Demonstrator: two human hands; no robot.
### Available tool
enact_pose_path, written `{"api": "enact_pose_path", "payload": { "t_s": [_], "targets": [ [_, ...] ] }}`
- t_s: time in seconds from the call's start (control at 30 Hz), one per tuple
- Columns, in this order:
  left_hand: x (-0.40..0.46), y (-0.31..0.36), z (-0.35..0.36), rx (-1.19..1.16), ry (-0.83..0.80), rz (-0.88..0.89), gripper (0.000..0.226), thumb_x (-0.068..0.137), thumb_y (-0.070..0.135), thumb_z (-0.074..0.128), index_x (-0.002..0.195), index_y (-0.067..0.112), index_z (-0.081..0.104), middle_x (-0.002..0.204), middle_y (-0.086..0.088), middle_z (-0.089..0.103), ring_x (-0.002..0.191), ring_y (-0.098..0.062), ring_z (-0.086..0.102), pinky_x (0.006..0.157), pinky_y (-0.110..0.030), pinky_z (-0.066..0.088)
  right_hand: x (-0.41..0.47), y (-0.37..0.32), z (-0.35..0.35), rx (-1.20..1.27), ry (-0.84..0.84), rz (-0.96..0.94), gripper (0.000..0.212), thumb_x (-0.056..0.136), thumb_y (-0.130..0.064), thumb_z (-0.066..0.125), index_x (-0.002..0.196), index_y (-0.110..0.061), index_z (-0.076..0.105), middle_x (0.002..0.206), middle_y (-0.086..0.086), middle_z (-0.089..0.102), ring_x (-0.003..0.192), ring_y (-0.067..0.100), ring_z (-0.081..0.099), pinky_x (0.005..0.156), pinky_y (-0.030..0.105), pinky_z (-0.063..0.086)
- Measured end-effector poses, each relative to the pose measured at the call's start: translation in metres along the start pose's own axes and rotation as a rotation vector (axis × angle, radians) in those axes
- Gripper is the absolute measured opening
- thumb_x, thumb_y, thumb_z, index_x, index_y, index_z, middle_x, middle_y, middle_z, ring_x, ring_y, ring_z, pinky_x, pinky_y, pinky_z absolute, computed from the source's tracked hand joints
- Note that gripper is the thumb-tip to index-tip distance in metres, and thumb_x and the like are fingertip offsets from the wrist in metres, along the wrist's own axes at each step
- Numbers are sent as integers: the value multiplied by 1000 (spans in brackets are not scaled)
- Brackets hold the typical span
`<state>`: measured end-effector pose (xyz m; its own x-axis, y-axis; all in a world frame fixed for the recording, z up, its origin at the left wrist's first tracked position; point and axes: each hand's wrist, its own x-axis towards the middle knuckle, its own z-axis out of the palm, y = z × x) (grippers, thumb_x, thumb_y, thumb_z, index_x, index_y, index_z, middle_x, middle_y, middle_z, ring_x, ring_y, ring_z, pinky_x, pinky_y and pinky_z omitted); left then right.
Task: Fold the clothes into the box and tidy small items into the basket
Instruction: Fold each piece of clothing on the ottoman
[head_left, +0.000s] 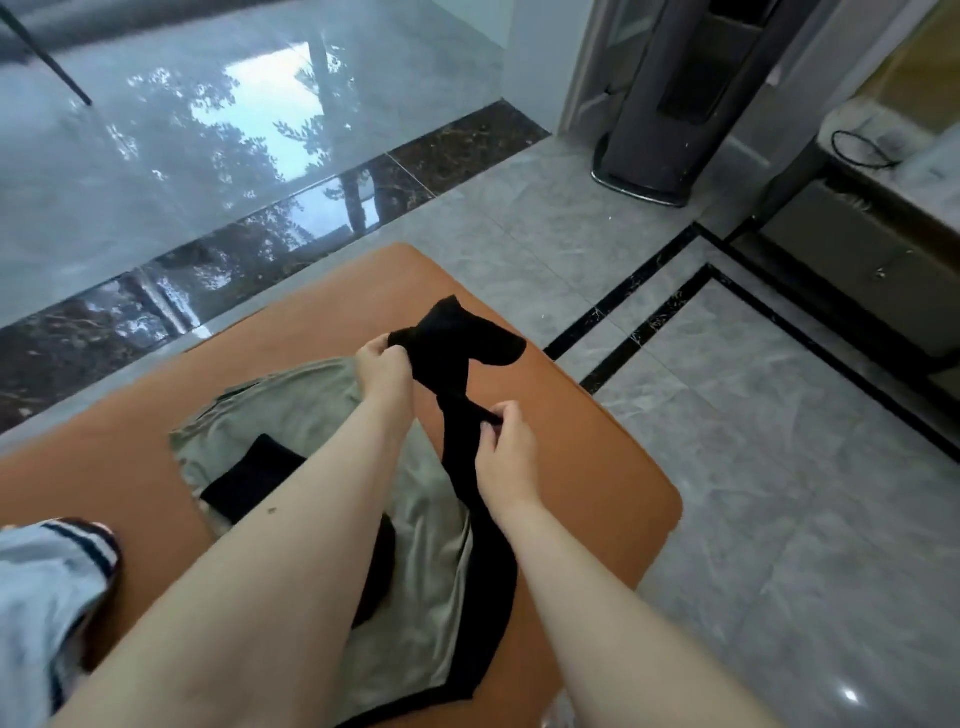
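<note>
Left hand (382, 364) and right hand (506, 452) each pinch a black sock (457, 343), held stretched above the orange table (597, 467). A grey-green garment (311, 415) lies on that table, with another black sock (252, 475) on it.

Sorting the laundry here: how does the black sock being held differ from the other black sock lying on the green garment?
The held black sock is lifted and stretched between the left hand and right hand; the lying black sock rests untouched on the green garment. The held one shows its foot shape, while the lying one shows only a flat end beside the forearm. Both are black.
</note>
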<state>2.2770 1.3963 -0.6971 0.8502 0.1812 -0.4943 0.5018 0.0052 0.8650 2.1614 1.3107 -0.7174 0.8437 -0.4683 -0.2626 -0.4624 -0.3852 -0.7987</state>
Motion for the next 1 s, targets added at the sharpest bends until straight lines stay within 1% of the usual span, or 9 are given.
{"api": "enact_pose_path", "payload": {
  "t_s": [0.17,0.3,0.4,0.47,0.53,0.6,0.67,0.8,1.0],
  "targets": [
    [-60,-64,-112,164,138,-16,26,87,0,41,69,14,56,72,-4,54,67,-19,49,61,-26,36,-89,3,27,-34,-164,148,21,97,-6,39,110,-15,52,109,0,56,88,14,53,72,23,41],
    [-92,-132,-187,490,-14,-392,27,91,8,50,115,0,57,84,-13,55,82,-29,56,78,-35,46,-139,15,47,-116,-235,195,28,95,-5,39,117,-14,53,117,5,57,97,18,54,78,25,43],
    [-114,-168,-214,538,-36,-482,36,90,10,53,123,-3,53,79,-5,50,85,-25,50,87,-39,50,-165,27,56,-129,-278,255,25,94,-5,42,112,-13,57,117,6,59,97,18,55,80,25,44],
    [-132,-185,-221,510,-21,-504,28,90,11,52,116,0,57,85,-7,52,82,-24,51,83,-38,50,-178,40,57,-145,-323,278,25,94,-6,44,109,-13,62,117,6,62,97,17,57,76,21,43],
    [-151,-202,-224,445,-1,-575,4,91,9,49,89,5,50,77,-5,46,70,-19,48,72,-34,47,-189,55,58,-162,-368,309,25,95,-8,45,108,-12,66,117,7,63,95,20,61,70,22,46],
    [-166,-222,-228,380,29,-658,19,92,8,47,74,8,39,76,-5,43,67,-19,46,76,-35,47,-202,71,61,-163,-379,367,25,95,-9,45,109,-10,66,119,8,64,102,25,64,77,28,49],
    [-178,-239,-228,323,25,-725,9,92,10,46,91,2,49,88,-11,53,78,-25,55,80,-36,48,-214,85,65,-161,-367,445,25,95,-12,48,113,-9,64,121,10,63,107,28,62,86,31,48],
    [-188,-265,-225,231,154,-784,42,94,20,47,128,-4,49,128,-22,56,116,-37,57,99,-42,48,-219,102,69,-191,-232,588,38,94,-22,54,128,-4,46,132,14,52,120,29,52,93,29,41],
    [-185,-277,-223,-147,529,-778,69,92,22,56,144,13,12,143,-23,38,125,-40,48,106,-49,41,-216,116,82,-75,-66,711,66,92,-22,60,145,-6,23,148,15,27,128,33,43,102,38,39]
  ]
}}
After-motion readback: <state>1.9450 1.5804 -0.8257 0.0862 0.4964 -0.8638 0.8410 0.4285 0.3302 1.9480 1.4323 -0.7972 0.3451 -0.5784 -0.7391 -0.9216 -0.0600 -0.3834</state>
